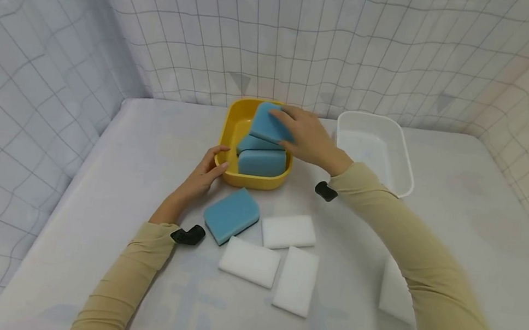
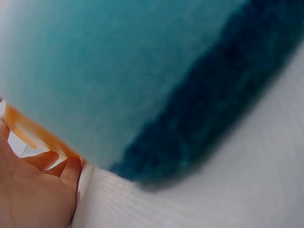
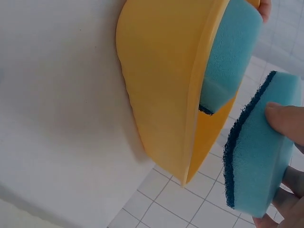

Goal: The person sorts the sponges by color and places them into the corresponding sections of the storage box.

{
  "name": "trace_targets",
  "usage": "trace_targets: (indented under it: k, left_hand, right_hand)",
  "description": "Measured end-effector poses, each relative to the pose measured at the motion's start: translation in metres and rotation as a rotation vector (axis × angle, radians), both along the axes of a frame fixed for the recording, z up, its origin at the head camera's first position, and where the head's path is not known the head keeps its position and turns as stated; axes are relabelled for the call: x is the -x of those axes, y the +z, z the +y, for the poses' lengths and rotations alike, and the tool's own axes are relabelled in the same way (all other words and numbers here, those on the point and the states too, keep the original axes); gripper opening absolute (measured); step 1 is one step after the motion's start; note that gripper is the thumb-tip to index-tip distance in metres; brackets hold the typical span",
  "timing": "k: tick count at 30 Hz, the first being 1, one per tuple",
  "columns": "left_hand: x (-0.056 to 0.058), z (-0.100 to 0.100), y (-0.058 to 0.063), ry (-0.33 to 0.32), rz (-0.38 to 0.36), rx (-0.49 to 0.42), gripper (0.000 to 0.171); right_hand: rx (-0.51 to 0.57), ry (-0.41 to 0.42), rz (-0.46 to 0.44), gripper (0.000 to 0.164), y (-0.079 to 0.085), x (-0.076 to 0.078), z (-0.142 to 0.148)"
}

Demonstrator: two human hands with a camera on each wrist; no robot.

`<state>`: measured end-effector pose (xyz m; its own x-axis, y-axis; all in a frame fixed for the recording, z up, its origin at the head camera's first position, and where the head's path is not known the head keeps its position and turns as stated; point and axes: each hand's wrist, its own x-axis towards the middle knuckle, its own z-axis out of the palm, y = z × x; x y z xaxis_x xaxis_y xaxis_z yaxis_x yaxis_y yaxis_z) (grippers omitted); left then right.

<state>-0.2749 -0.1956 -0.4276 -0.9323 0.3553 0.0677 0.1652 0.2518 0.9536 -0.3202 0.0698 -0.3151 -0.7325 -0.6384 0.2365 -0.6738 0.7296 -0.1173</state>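
My right hand [image 1: 308, 137] pinches a blue sponge [image 1: 268, 123] with a dark scouring side between thumb and fingers, above the yellow tub [image 1: 252, 182]. In the right wrist view that held sponge [image 3: 259, 152] hangs beside the tub's rim. Inside the tub lie two more blue sponges, the front one [image 1: 262, 163] along the near wall and another [image 1: 253, 143] behind it. My left hand [image 1: 205, 171] grips the tub's left rim, thumb over the near corner. Close to the left wrist, a fourth blue sponge [image 1: 231, 215] lies on the table, filling much of the left wrist view.
A white tub [image 1: 406, 159] stands to the right of the yellow one, behind my right forearm. White sponge blocks lie in front: one [image 1: 288, 231], another [image 1: 250, 262] and a third [image 1: 296, 282]. One more white block [image 1: 396, 291] is partly hidden by the right sleeve.
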Motion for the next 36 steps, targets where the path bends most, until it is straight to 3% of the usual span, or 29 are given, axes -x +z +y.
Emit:
trace_targets:
  k: [10,28,36]
  left_hand:
    - [-0.002,0.001,-0.001,0.017,-0.034,0.008,0.045]
    - [-0.002,0.003,0.005,0.015,-0.017,0.012,0.044]
    - [-0.005,0.002,0.006,0.034,-0.009,0.052,0.046]
  right_hand:
    - [-0.013,-0.030,-0.045,0.064,-0.011,0.011,-0.013]
    - [-0.004,-0.018,-0.160,0.066,-0.021,0.022,-0.019]
    - [0.026,0.001,-0.148,0.064,-0.028,0.023,-0.020]
